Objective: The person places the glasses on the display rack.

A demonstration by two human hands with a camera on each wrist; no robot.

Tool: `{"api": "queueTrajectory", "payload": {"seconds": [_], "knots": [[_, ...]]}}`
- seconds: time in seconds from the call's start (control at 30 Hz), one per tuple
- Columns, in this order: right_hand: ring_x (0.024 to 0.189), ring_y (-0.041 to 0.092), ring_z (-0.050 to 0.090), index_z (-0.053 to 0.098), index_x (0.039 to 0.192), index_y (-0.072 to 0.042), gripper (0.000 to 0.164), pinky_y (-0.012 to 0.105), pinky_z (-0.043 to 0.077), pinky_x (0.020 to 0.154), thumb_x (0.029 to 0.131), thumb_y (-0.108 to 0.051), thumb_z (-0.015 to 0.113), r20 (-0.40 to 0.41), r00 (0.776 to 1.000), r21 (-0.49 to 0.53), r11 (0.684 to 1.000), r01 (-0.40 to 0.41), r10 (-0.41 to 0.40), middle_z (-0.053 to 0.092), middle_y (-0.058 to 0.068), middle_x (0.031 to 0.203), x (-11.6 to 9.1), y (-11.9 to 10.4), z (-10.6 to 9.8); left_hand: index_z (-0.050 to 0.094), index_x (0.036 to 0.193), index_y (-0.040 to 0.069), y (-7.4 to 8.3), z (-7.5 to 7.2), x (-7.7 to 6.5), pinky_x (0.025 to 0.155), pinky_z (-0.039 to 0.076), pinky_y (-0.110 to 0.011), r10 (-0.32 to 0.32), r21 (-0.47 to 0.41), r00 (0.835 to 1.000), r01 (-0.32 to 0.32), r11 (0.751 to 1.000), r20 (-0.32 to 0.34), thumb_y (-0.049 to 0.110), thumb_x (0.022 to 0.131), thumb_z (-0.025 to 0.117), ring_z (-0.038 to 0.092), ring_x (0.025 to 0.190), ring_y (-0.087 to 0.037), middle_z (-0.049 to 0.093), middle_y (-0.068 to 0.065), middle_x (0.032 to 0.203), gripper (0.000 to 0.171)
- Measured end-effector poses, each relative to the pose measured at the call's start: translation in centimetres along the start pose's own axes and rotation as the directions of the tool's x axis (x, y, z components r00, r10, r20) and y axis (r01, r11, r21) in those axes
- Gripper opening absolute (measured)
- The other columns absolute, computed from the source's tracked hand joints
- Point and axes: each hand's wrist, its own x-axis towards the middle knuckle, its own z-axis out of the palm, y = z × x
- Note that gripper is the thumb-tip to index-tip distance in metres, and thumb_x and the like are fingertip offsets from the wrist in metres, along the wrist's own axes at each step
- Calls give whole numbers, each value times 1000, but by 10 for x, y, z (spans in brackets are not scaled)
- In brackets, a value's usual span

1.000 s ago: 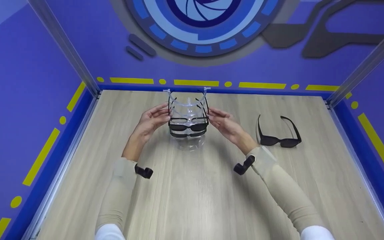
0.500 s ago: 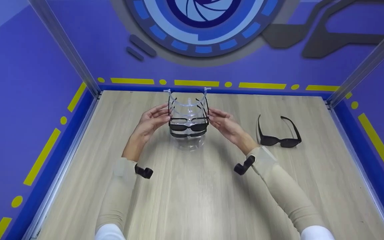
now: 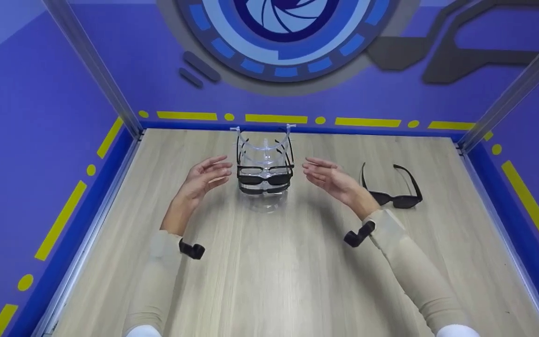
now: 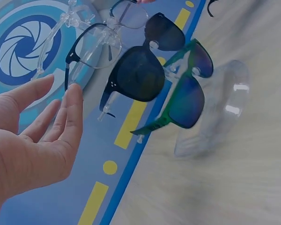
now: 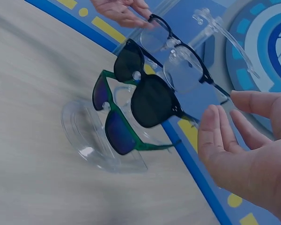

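A clear plastic eyewear stand (image 3: 265, 206) bears three pairs, one above another. Highest are the clear-lens glasses (image 5: 182, 69) with a dark upper rim. Below them sit black sunglasses (image 5: 152, 101), and lowest are green-framed sunglasses (image 4: 186, 103) with bluish lenses. My left hand (image 3: 197, 182) is held just left of the stand, fingers nearly straight and touching nothing. On the other side my right hand (image 3: 335, 180) is likewise apart from the stand, its fingers extended toward the glasses and holding nothing.
Another pair of black sunglasses (image 3: 405, 201) lies on the wooden table (image 3: 269, 281) at the right, temples unfolded toward the back; my right wrist partly covers one lens. Blue printed panels (image 3: 269, 100) enclose the back and sides.
Both hands have let go of the clear-lens glasses at their temples and drawn outward, the left to the left, the right to the right. The glasses stay on the stand.
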Motion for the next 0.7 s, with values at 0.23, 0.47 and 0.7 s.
{"api": "queueTrajectory", "payload": {"seconds": [0.23,0.47,0.7], "knots": [[112,11,68,26,157,6,54,38,40,122,108,-4,44,29,999,-61,998,-19,21,73,-3,117,-15,-2,-28,56,142,3,-12,-11,-19,92,60,-28,-44,65,998,46,997,-34,13,100,67,71,103,-13,75,1,116,44],[114,11,68,26,158,4,57,29,50,111,108,-10,49,31,999,-78,996,-33,36,74,-4,118,-31,-7,-52,55,141,-1,-31,-12,-32,90,60,-27,-84,61,996,85,995,-14,12,101,65,71,101,-13,75,2,113,44],[117,13,67,60,133,-15,27,27,54,105,108,-11,50,3,1000,-52,999,-12,12,73,-2,124,-48,-20,-79,55,140,-5,-43,1,-31,88,61,-27,-123,53,992,123,991,10,10,101,64,71,102,-17,75,-6,117,43]]}}
